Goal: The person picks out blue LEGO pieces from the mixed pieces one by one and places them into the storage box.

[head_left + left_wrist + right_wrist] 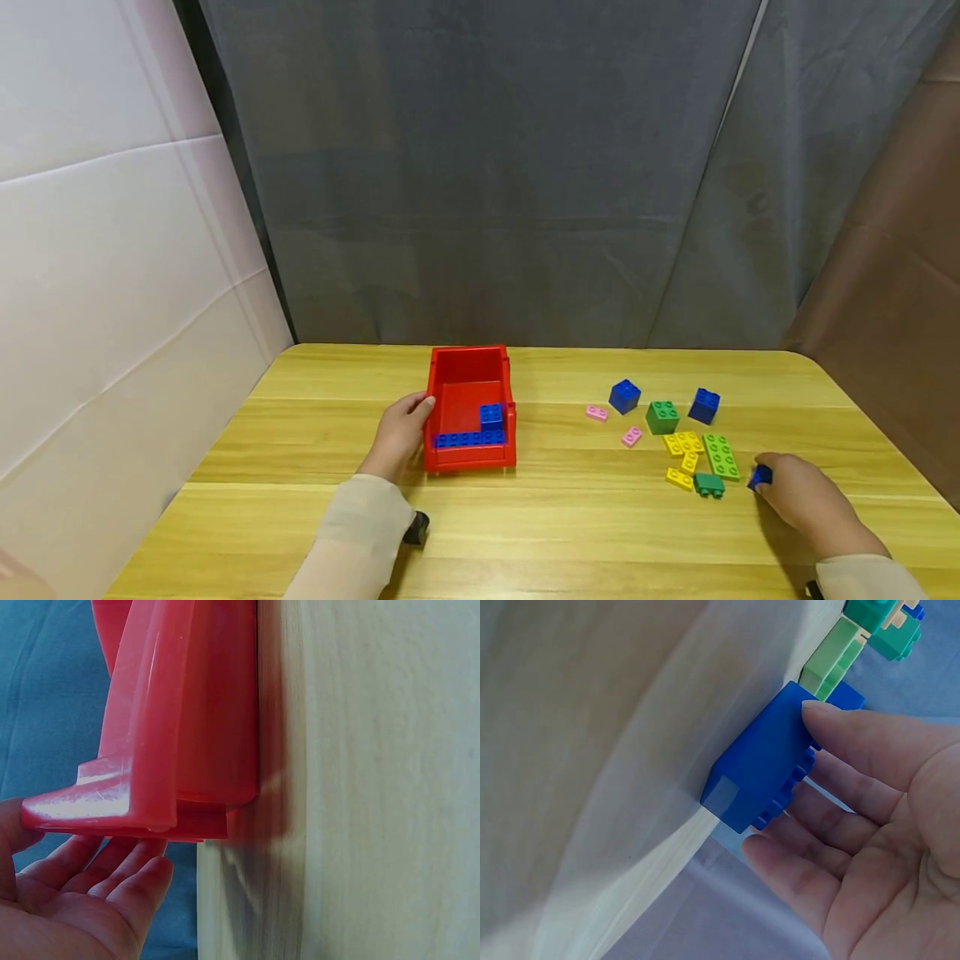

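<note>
My left hand (399,435) holds the left wall of a red box (471,457), thumb at the rim, fingers against its side. In the left wrist view the red box (150,727) stands on the wooden surface. Inside it, a row of blue studded bricks (457,440) lies along the near wall, and a blue brick (491,416) sits at the right end. At the table's right, my right hand (812,498) grips another blue brick (761,476) between thumb and fingers. That brick (761,757) is on its side, studs toward the palm, in the right wrist view.
Left of my right hand lie a light green brick (721,457), a dark green brick (708,484) and several yellow bricks (683,443). Behind them are a green brick (662,417), a blue brick (704,405), another blue brick (625,396) and pink bricks (597,412).
</note>
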Available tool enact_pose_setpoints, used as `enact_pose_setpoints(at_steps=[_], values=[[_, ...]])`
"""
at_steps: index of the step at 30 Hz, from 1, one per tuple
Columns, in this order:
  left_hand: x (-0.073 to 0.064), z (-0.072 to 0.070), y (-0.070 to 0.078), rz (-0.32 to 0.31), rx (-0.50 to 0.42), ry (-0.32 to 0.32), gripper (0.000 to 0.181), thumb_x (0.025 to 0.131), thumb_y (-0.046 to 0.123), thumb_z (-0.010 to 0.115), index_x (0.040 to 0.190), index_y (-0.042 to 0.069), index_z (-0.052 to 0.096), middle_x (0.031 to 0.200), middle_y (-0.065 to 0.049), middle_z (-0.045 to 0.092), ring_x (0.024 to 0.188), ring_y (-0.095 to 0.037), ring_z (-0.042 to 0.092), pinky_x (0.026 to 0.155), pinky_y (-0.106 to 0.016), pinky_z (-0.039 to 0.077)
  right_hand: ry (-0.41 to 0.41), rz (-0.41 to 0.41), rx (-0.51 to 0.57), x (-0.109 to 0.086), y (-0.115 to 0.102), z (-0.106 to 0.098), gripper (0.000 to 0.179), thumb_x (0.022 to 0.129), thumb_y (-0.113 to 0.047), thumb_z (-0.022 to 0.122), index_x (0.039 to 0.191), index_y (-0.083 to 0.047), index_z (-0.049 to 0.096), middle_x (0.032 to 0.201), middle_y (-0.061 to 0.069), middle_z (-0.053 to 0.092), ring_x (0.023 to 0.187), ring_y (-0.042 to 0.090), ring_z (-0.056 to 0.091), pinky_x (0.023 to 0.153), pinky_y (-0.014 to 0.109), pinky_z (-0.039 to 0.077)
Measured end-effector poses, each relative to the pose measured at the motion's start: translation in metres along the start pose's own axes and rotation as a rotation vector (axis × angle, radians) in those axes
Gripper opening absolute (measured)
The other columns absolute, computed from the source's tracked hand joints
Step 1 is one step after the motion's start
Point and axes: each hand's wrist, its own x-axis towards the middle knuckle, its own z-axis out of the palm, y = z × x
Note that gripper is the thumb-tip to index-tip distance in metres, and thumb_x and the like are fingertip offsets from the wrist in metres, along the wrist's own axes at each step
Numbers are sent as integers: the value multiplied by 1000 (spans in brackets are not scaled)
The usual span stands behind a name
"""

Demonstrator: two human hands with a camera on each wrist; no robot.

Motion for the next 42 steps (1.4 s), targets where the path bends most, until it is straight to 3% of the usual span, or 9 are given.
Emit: enact_pose_setpoints(at_steps=[17,30,42], values=[[-2,0,2,-2,0,1,44,103,25,45,140,2,47,139,-20,49,126,-38,46,107,-52,38,26,-22,-13,-2,1,-2,36,89,-7,65,115,17,56,109,36,60,102,53,56,84,60,48],[-3,0,2,-7,-13,-2,44,103,25,45,141,1,46,141,-21,48,127,-39,45,106,-52,38,69,5,28,-6,-10,-11,46,91,-9,64,124,19,50,119,41,52,109,58,49,87,64,44],[-2,0,1,-2,-14,1,45,103,24,45,141,1,46,140,-21,48,127,-39,46,106,-52,39,291,-87,45,-11,-31,-12,41,87,-6,67,119,17,55,116,39,54,106,56,52,86,64,44]])
